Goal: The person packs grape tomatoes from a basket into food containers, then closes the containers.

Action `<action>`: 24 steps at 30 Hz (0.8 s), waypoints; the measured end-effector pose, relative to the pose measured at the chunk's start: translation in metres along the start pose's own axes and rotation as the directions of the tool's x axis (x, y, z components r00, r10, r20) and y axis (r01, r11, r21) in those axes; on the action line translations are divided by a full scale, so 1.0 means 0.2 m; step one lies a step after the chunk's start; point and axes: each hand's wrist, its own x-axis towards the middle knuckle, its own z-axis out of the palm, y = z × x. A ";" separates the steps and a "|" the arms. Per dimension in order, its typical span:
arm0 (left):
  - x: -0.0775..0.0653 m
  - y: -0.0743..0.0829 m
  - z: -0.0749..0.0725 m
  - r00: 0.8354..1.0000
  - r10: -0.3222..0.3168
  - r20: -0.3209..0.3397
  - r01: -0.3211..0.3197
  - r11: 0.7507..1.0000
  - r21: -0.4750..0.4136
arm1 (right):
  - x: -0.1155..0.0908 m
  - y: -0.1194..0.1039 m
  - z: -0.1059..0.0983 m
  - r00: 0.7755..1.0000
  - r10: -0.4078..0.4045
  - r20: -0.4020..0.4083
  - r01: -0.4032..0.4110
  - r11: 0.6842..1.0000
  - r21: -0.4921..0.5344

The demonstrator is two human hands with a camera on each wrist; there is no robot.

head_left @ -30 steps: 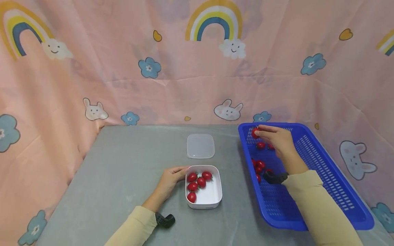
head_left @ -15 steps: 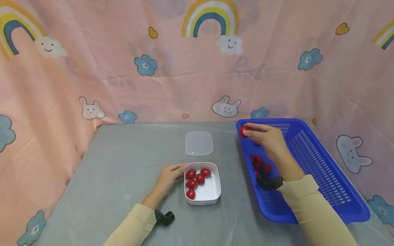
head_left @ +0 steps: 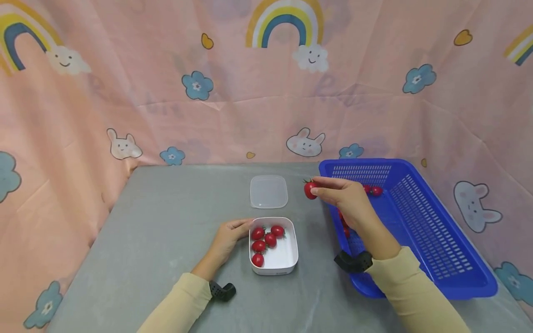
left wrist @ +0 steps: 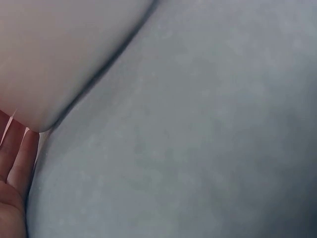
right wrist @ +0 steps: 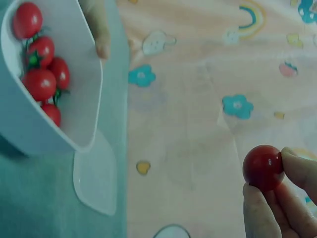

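Between thumb and fingertips my right hand (head_left: pixel 347 201) pinches a cherry tomato (head_left: pixel 310 189) with a green stem, left of the blue basket's near-side wall and above the table. The right wrist view shows that tomato (right wrist: pixel 263 167) held at its sides. A square white container (head_left: pixel 287 259) stands in the middle with several cherry tomatoes (head_left: pixel 270 239) toward its left side. My left hand (head_left: pixel 229 236) touches the container's left wall near the back corner, its fingers extended. Those fingers (left wrist: pixel 22 158) lie along the wall in the left wrist view.
A blue perforated basket (head_left: pixel 433 231) stands at the right, with several more tomatoes (head_left: pixel 376 190) inside, some partly hidden by my right arm. Behind the container, a translucent square lid (head_left: pixel 269 192) lies flat on the grey table (head_left: pixel 175 222). A pink patterned curtain (head_left: pixel 233 120) hangs around the back.
My right hand has carried the tomato left from over the basket, past its rim. The left hand stays at the container, and the view has tilted slightly.
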 end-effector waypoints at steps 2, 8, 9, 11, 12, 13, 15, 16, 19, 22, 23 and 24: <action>0.00 0.00 0.00 1.000 0.003 0.003 -0.003 1.000 -0.002 | -0.02 0.00 0.03 1.000 -0.012 0.010 0.012 1.000 0.013; 0.00 0.00 0.00 1.000 0.005 0.002 -0.005 1.000 -0.007 | -0.06 0.01 0.10 0.999 -0.039 0.038 0.038 0.999 0.023; 0.00 0.00 0.00 1.000 0.005 0.001 -0.005 1.000 -0.009 | -0.06 0.01 0.11 0.998 -0.042 0.040 0.041 0.999 0.022; 0.00 0.00 0.01 1.000 0.010 0.001 -0.010 1.000 -0.011 | -0.07 0.01 0.13 0.998 -0.051 0.042 0.050 0.999 0.018; 0.00 0.00 0.01 1.000 0.011 0.003 -0.011 1.000 -0.013 | -0.07 0.01 0.14 0.998 -0.054 0.043 0.053 0.998 0.016; 0.00 0.00 0.00 1.000 0.012 0.002 -0.012 1.000 -0.016 | -0.07 0.02 0.14 0.998 -0.055 0.042 0.054 0.998 0.019; 0.00 0.00 0.01 1.000 0.009 0.003 -0.009 1.000 -0.022 | -0.07 0.02 0.16 0.998 -0.057 0.041 0.056 0.998 0.024; 0.00 0.00 0.00 1.000 0.009 0.004 -0.008 1.000 -0.021 | -0.07 0.02 0.17 0.998 -0.057 0.039 0.056 0.998 0.021; 0.00 0.01 0.00 1.000 0.009 0.003 -0.009 1.000 -0.013 | -0.09 0.01 0.19 0.998 -0.049 0.043 0.049 0.999 0.011; 0.00 0.00 0.00 1.000 0.016 0.001 -0.016 1.000 -0.001 | -0.12 0.01 0.22 0.998 -0.041 0.043 0.040 0.999 0.010; 0.00 0.00 0.00 1.000 0.017 0.002 -0.017 1.000 -0.003 | -0.12 0.01 0.23 0.998 -0.040 0.043 0.039 0.999 0.017; -0.01 0.00 0.01 1.000 0.019 0.005 -0.019 1.000 -0.003 | -0.13 0.01 0.24 0.998 -0.043 0.043 0.042 0.999 0.021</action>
